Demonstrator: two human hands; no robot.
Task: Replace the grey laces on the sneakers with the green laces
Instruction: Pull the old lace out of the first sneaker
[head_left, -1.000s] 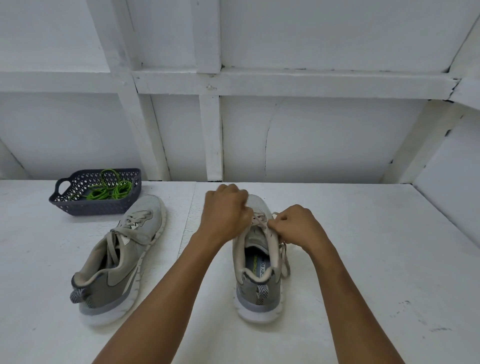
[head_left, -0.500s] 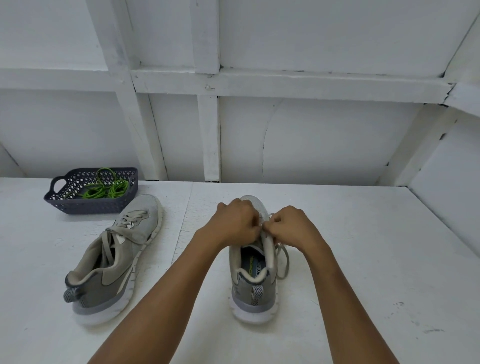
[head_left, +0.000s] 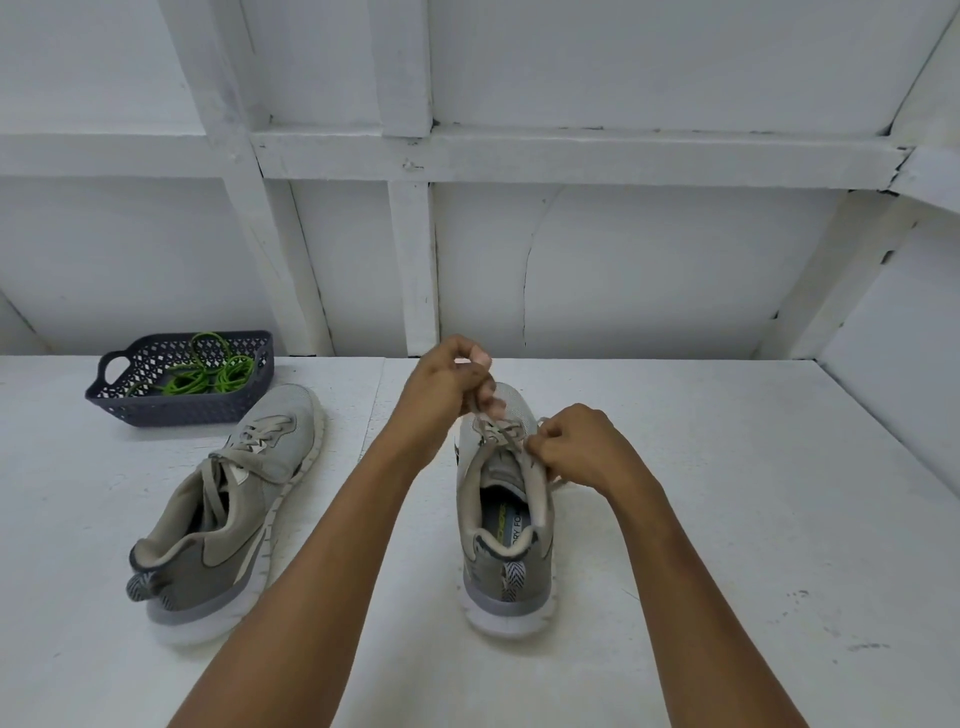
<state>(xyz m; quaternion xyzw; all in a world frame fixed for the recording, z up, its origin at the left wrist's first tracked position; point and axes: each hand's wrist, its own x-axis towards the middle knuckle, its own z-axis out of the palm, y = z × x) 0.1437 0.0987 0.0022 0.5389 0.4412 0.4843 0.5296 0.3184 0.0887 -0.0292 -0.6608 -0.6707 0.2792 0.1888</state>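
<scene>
Grey mesh sneaker (head_left: 511, 571), white sole, heel nearest, grey lace (head_left: 500, 432) in the pinch of left hand (head_left: 441, 387) and right hand (head_left: 584, 449).

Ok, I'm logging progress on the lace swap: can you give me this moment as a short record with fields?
left hand: raised, grips the grey lace
right hand: pinches the same lace by the eyelets
centre sneaker: upright, heel toward camera, grey lace in its front eyelets
other sneaker: to the left, laced in grey, untouched
green laces: in the dark basket, far left
progress: no green lace threaded yet
</scene>
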